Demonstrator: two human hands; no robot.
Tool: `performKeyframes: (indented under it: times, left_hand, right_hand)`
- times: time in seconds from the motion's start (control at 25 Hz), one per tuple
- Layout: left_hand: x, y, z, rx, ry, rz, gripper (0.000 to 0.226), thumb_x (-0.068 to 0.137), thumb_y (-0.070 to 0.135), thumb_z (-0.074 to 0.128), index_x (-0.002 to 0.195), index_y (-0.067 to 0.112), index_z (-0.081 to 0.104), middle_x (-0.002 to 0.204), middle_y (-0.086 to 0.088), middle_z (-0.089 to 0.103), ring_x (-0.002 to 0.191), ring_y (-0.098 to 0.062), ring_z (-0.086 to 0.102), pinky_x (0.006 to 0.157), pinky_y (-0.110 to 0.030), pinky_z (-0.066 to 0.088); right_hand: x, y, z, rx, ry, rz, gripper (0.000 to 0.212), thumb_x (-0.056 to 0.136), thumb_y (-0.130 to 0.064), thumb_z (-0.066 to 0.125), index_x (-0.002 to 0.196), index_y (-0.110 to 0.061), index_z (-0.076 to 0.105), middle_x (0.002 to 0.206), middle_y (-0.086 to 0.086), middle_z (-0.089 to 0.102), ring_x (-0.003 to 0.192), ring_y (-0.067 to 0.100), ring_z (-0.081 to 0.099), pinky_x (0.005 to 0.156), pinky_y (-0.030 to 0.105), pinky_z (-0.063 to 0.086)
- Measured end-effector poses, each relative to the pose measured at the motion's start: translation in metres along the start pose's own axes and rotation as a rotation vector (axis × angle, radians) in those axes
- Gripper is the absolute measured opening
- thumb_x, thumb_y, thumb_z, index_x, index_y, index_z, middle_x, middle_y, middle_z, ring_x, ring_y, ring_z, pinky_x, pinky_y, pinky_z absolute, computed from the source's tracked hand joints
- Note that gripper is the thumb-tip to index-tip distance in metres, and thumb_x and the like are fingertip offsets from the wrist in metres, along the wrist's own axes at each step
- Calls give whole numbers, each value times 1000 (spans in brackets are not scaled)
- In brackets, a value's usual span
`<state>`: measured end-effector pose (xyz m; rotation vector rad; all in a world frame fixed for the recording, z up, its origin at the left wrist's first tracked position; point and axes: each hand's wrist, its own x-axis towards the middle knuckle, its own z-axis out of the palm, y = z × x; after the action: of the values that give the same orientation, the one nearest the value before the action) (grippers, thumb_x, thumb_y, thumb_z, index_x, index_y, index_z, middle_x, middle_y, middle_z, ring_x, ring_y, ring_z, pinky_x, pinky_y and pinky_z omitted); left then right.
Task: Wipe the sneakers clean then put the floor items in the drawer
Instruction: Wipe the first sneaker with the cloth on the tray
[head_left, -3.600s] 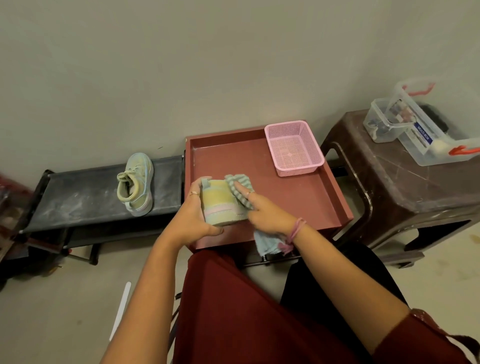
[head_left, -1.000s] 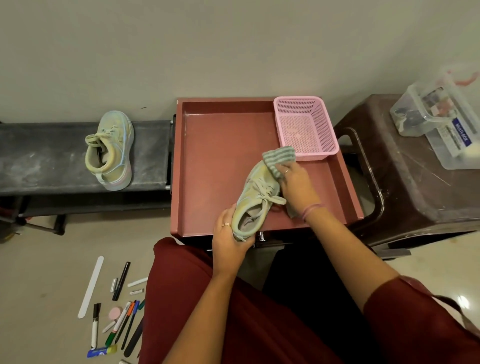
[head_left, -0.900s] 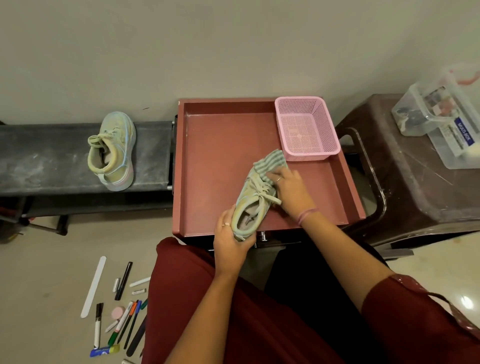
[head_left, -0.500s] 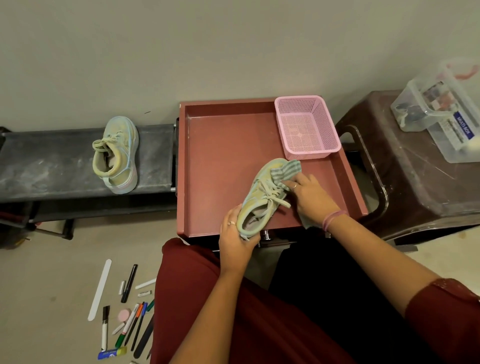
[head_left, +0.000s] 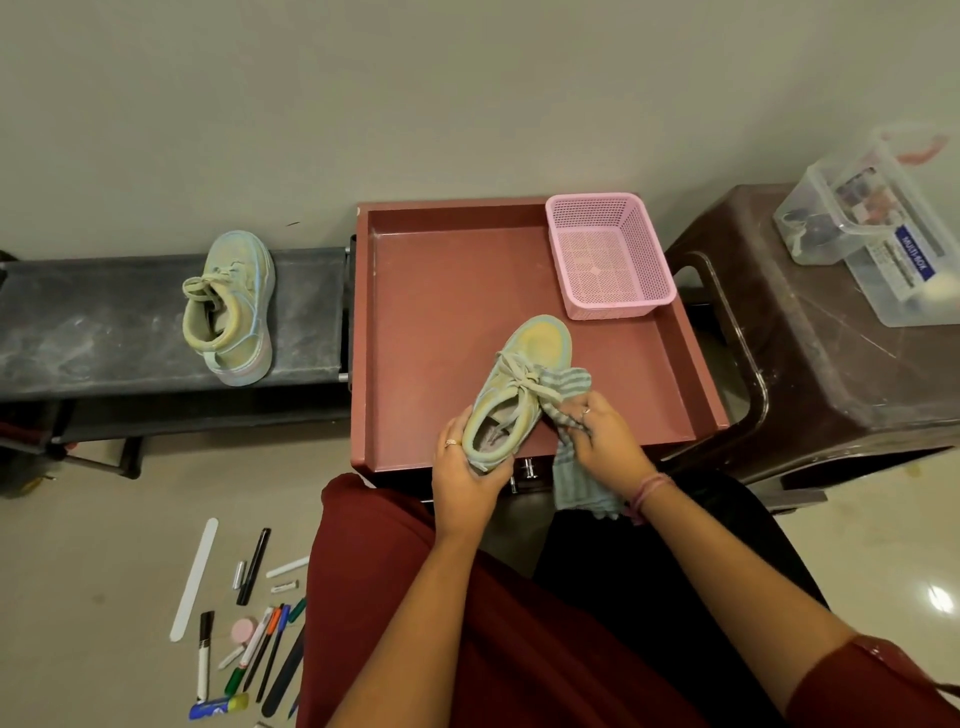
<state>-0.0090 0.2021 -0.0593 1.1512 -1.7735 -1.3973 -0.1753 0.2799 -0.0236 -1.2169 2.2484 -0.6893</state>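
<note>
The open red drawer (head_left: 415, 322) fills the frame's centre, a pink basket (head_left: 610, 254) in its upper right corner. Over its lower edge the sneaker (head_left: 519, 384) lies with its long axis running from heel at lower left to toe at upper right. The left hand (head_left: 462, 473) cups the heel; the right hand (head_left: 602, 436) grips the striped cloth (head_left: 566, 387) against the sneaker's right flank, beside the laces. The second sneaker (head_left: 228, 306) sits on the dark shelf (head_left: 104, 322) at left. Pens and markers (head_left: 249, 639) lie scattered on the floor, lower left.

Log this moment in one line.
phase: wiping | left hand: holds sneaker heel | right hand: grips cloth | floor items: untouched
</note>
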Motion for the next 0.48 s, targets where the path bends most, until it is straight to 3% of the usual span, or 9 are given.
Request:
performKeyframes:
  times: [0.12,0.16,0.24,0.32,0.4,0.48]
  left_hand:
    - [-3,-4,4,20,26,7,68,69,8,80,131,15,53,123,7,54,116,-10,54,96,-23,48]
    - [-3,-6,6,36,34,10,69,69,8,80,132,15,53,124,6,54,117,-12,53,96,-25,48]
    - [-5,-8,9,76,30,48,72,67,5,80,132,16,53,127,5,53,119,-16,51,98,-23,46]
    - [-6,-8,11,151,32,144,74,67,1,80,134,16,51,131,5,50,122,-20,48,102,-20,40]
    - [-6,-10,13,253,42,251,78,69,-5,79,136,17,47,134,6,46,126,-23,45,107,-36,40]
    - [-7,-12,14,332,37,268,86,67,-12,77,138,21,41,138,10,40,130,-20,39,105,-52,40]
  right_hand:
    - [11,12,-33,-146,-104,31,18,84,3,48,83,11,65,88,21,61,80,27,56,79,34,46]
    - [15,11,-47,-129,-51,58,19,82,1,47,74,10,61,79,23,62,70,28,56,69,39,48]
    - [28,9,-69,-87,89,71,18,84,0,44,70,6,55,73,21,60,66,30,53,63,35,46]
    - [43,-12,-81,-41,218,25,17,90,2,44,81,-2,58,88,15,60,80,21,52,67,21,36]
    - [61,-33,-80,-31,207,-69,29,93,1,42,112,-11,61,120,7,59,106,14,55,88,14,39]
    - [77,-44,-67,-327,21,-152,46,91,2,43,135,-8,46,142,11,44,132,23,41,109,25,28]
